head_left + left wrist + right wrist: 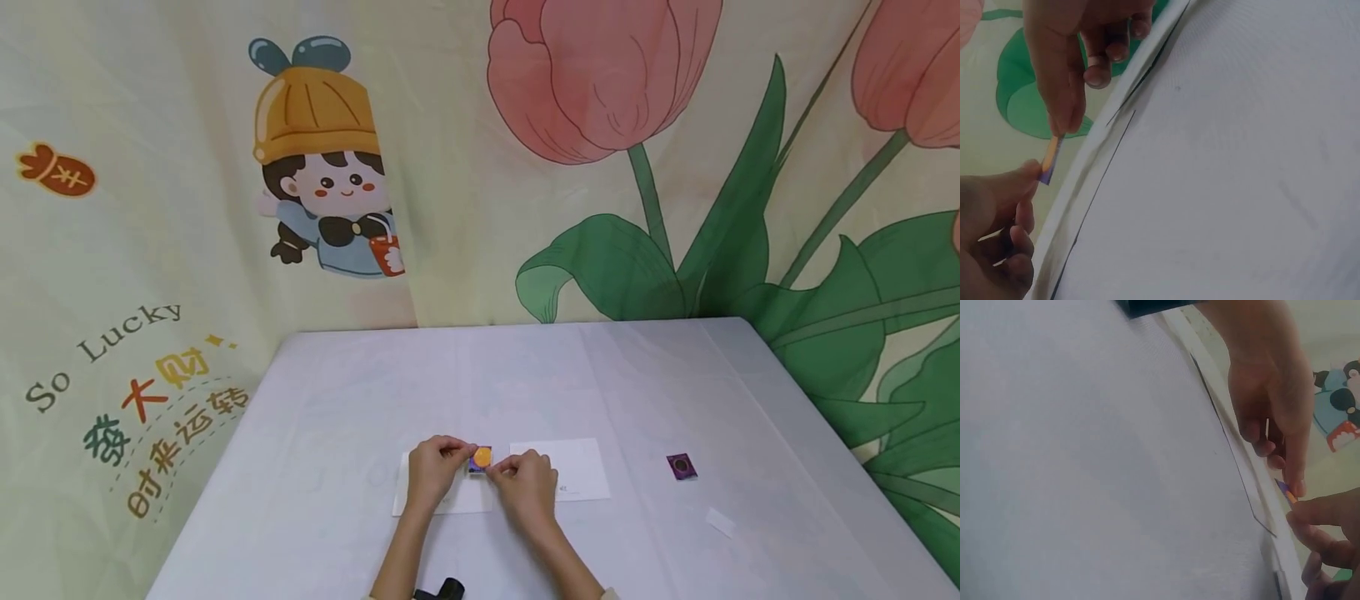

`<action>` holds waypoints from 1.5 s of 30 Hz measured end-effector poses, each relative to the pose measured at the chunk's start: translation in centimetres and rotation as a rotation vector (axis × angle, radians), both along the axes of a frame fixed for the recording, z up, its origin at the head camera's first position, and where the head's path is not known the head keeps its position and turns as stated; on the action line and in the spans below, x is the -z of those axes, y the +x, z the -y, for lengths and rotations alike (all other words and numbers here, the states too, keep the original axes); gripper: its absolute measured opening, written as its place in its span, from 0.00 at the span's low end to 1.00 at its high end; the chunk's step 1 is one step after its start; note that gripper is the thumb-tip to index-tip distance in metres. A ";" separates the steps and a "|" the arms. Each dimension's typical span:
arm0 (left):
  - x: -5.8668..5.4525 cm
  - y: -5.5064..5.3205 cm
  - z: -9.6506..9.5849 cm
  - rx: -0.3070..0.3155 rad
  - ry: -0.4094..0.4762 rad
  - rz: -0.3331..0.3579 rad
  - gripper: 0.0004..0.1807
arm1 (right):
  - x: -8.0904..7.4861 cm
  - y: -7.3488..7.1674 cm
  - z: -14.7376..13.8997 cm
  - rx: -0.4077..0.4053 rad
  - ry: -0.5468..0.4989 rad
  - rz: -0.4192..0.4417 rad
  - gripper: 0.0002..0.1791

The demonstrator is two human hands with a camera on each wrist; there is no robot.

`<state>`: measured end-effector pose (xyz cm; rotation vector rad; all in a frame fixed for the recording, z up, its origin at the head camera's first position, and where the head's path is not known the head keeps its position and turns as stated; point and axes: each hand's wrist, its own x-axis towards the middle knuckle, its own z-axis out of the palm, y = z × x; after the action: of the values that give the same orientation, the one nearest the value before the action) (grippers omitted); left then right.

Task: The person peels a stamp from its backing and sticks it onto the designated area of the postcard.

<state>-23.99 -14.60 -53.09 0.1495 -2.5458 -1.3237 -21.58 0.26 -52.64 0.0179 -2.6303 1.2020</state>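
A small flat purple square with an orange disc on its face [482, 457] is held up between the two hands. My left hand [433, 472] pinches its left side between thumb and finger. At its lower right corner, my right hand [528, 490] grips it with the fingertips. Seen nearly edge-on in the left wrist view, the square [1050, 161] looks thin, with a hand at each end. Under the hands lie two white sheets, a left one [468, 500] and a right one [581, 467], each partly covered.
To the right, a dark purple square with a round mark [682, 467] lies on the white-covered table [525, 375]. Near it is a small white slip [721, 522]. A black object [448, 589] shows at the bottom edge. A printed curtain [450, 167] hangs behind the table.
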 end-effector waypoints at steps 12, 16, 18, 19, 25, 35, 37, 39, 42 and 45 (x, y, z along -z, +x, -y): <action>1.0 0.3 -0.3 -0.027 -0.076 0.010 0.08 | 0.7 -0.2 0.6 0.079 0.090 0.061 0.11; 1.2 0.4 -0.2 -0.013 -0.093 0.011 0.09 | 0.9 -0.2 0.7 0.085 0.111 0.070 0.12; 1.2 0.4 -0.2 -0.010 -0.096 0.007 0.09 | 0.9 -0.2 0.7 0.090 0.116 0.070 0.12; 1.2 0.3 -0.2 -0.009 -0.098 0.002 0.09 | 0.9 -0.3 0.8 0.095 0.121 0.065 0.12; 1.1 0.4 -0.4 -0.022 -0.131 -0.014 0.09 | 0.7 -0.3 1.0 0.106 0.126 0.039 0.13; 1.3 0.0 -0.4 -0.045 -0.184 0.018 0.10 | 0.6 -0.5 1.2 0.107 0.137 0.044 0.14; 1.3 0.0 -0.4 -0.045 -0.189 0.019 0.10 | 0.6 -0.6 1.2 0.108 0.141 0.044 0.13; 1.2 0.0 -0.4 -0.045 -0.190 0.018 0.10 | 0.7 -0.7 1.3 0.111 0.140 0.045 0.13; 1.1 -0.1 -0.3 -0.049 -0.194 0.007 0.10 | 0.7 -0.8 1.3 0.112 0.133 0.047 0.14; 1.3 -0.2 -0.4 -0.053 -0.199 0.004 0.10 | 0.8 -0.8 1.2 0.113 0.131 0.042 0.14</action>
<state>-24.16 -14.17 -54.39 0.1786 -2.6390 -1.0451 -22.39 -0.99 -53.40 -0.1321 -2.7015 1.0036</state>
